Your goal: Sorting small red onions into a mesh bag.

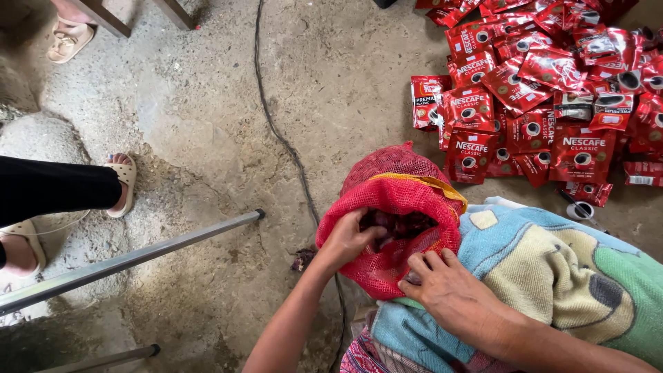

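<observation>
the left hand (347,240) grips the near-left rim of a red mesh sack (394,207), fingers curled over the edge and dipping into its mouth. the right hand (449,287) rests on the sack's near-right rim, fingers folded and pinching the mesh. the sack sits open between both hands, against a light blue patterned towel (552,269) – dark contents show inside, too dim to identify. a heap of red foil sachets (545,90) lies on the concrete floor (207,103) beyond the sack, well apart from the hands. a black cable (276,131) runs across the floor. a metal bar (138,257) lies to the left – beside another person's sandalled foot (123,181).
</observation>
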